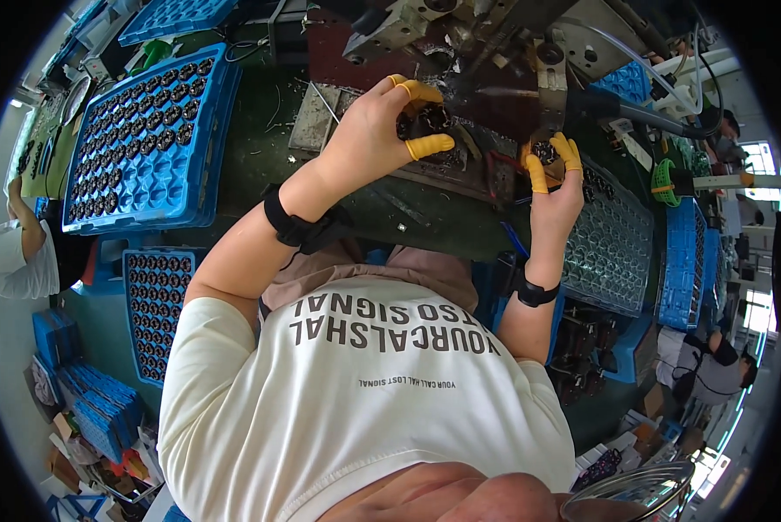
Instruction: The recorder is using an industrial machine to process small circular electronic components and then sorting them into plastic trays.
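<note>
Yellow finger covers sit on several fingertips of both hands. My left hand (377, 130) is curled around a small round black part with a notched rim (432, 117), at the front of the machine's metal block (434, 170). Another dark bit shows by its palm, too shaded to make out. To the right, my right hand (556, 187) grips a second small round dark part (544, 150) between its covered thumb and fingers. That one is beside the machine's right-hand upright (551, 83), above the corner of a clear tray (612, 248).
A blue tray (147, 198) with rows of similar round black parts lies on the green bench at left; another filled blue tray (158, 313) is below it. Red-handled pliers (501, 170) lie between my hands. A green basket (664, 183) stands at right. Other people work on both sides.
</note>
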### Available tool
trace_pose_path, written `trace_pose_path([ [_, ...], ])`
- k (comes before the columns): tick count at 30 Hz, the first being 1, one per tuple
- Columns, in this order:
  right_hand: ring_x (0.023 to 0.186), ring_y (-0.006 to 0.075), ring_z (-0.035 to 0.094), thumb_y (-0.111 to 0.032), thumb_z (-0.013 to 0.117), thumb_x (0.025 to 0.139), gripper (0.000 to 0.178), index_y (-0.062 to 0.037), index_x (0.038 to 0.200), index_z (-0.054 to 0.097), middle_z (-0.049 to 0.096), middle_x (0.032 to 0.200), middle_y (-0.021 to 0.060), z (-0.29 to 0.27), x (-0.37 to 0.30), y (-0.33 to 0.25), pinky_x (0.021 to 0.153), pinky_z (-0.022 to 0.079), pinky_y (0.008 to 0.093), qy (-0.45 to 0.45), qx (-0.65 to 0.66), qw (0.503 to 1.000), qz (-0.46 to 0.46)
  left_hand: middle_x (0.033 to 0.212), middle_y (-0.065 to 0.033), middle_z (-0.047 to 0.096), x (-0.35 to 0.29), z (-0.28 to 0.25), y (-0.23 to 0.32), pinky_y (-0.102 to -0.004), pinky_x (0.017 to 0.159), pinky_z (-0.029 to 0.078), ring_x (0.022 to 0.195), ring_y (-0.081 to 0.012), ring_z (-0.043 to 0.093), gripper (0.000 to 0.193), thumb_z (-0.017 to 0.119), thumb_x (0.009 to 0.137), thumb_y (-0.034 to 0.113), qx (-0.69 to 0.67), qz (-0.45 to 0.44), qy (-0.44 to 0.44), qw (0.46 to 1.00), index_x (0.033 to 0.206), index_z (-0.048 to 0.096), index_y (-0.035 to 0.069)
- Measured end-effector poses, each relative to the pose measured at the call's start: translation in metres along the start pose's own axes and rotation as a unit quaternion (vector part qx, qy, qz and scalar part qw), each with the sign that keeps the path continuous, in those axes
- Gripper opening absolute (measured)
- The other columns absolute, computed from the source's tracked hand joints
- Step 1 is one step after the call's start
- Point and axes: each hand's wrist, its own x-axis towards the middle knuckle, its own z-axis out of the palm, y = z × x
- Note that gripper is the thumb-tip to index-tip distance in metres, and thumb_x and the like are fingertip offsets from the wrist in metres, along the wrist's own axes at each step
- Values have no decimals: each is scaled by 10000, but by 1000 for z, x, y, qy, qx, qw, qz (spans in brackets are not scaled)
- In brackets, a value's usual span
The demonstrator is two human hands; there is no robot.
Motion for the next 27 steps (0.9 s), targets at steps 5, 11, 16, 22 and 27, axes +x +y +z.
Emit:
trace_pose_path([
  [5,1193,290,558,-109,705,848,385,-42,1203,572,550,1319,160,2,-4,10,935,499,352,-7,-51,999,-12,1004,-133,599,-14,-21,3,-341,782,520,878,-278,621,544,825,708,254,7,17,5,1000,1147,610,16],
  [11,1229,356,507,-167,756,788,398,-13,1108,576,606,1239,149,1,-2,16,925,483,410,11,-113,990,-88,1062,-99,638,-61,-102,-13,-271,772,503,911,-204,631,310,752,779,85,161,-123,75,976,1077,678,41],
  [16,1145,291,564,-147,770,767,405,-14,1113,609,637,1161,126,-29,6,27,919,464,359,-38,63,997,39,1072,-89,677,-133,-196,-68,-285,797,521,951,-191,650,212,663,900,138,222,-207,190,934,1099,686,70],
  [22,963,222,617,-148,766,777,370,-55,1120,663,633,1053,123,-116,5,111,817,488,316,-43,-165,972,160,1050,-66,692,-184,-263,-81,-283,772,514,927,-174,659,242,662,902,228,380,-232,229,865,1102,700,98],
  [27,936,266,658,-148,758,784,409,-19,1155,645,687,1004,158,-134,-3,203,818,506,327,-74,-109,963,237,1045,-73,688,-192,-280,-97,-293,780,518,911,-185,669,270,661,900,256,421,-259,222,841,1123,694,108],
])
